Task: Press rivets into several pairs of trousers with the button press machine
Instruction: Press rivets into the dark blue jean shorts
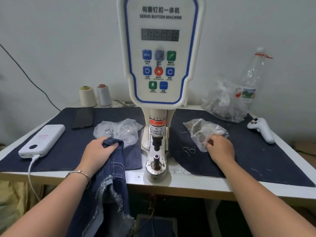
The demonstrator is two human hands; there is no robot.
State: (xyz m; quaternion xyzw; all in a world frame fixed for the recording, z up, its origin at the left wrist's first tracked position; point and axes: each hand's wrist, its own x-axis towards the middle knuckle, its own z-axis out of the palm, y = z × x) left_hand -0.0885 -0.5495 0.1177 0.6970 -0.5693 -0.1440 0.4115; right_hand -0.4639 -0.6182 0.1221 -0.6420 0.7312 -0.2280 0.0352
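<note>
- White bench [188, 187] under dark cloth, machine [159, 53] at 12 o'clock.
- Left hand [99, 149] clutches the trousers [112, 182], waistband toward 12, legs hanging off toward 6, cut off.
- Right hand [220, 147] curls on a plastic bag [201, 130]; contents unclear.

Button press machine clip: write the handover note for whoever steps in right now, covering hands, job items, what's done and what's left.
Left hand grips the waistband of the trousers, which hang off the table's front edge, left of the button press machine.
Right hand reaches into the clear plastic bag right of the machine; whether it has a rivet, I cannot tell.
Lower die is bare, with no fabric under the punch.
Done: trousers picked up.
Left: load rivet, position waistband, press, repeat.
</note>
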